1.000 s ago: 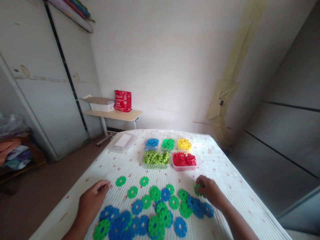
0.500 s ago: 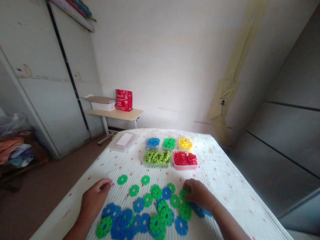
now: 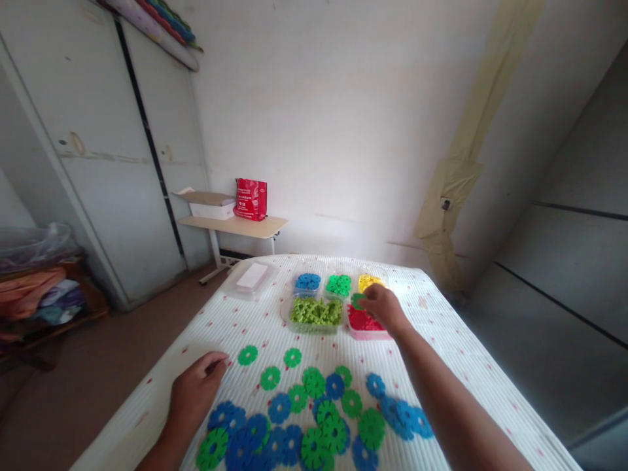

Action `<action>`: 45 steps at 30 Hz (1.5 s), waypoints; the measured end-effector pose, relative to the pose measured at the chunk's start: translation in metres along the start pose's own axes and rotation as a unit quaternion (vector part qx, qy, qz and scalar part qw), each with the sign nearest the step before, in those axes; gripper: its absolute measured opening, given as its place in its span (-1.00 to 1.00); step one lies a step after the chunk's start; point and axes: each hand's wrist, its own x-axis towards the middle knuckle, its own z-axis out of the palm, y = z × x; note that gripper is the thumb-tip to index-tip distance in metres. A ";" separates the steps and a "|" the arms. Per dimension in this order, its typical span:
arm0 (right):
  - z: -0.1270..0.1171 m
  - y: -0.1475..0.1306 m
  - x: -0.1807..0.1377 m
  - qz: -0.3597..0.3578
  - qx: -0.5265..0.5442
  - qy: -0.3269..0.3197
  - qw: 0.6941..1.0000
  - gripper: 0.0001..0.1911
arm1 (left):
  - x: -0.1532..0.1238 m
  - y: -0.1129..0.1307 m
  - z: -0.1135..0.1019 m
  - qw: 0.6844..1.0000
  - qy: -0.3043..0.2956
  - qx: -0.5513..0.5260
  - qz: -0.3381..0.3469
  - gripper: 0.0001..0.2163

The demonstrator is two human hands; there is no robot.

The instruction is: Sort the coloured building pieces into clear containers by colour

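My right hand [image 3: 383, 304] pinches a green flower-shaped disc [image 3: 358, 301] above the tub of red pieces [image 3: 366, 320]. My left hand [image 3: 199, 383] rests at the left of the table, its fingers curled together with nothing visible in them. Close to its fingertips lies a loose green disc [image 3: 248, 355]. Before me, blue discs [image 3: 240, 448] and green discs [image 3: 333, 432] lie in an overlapping spread. Another group of blue discs [image 3: 405, 417] sits under my right forearm. A tub of small green discs [image 3: 338, 284] stands behind the tub of light green pieces [image 3: 316, 313].
At the back row are tubs of blue pieces [image 3: 307, 282] and yellow pieces [image 3: 369, 281], the latter partly behind my right hand. A clear lid with a white card [image 3: 252, 277] lies at the far left. Beyond stands a side table [image 3: 235, 226] with a red bag [image 3: 251, 199].
My right hand has lifted a green disc from the right of the spread and carried it forward over the tubs, uncovering blue discs. My left hand keeps its place; the view has shifted slightly.
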 end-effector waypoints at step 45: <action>-0.047 0.155 -0.134 0.035 -0.350 0.315 0.881 -0.59 | 0.000 -0.003 0.003 0.999 0.009 0.026 0.037 -0.78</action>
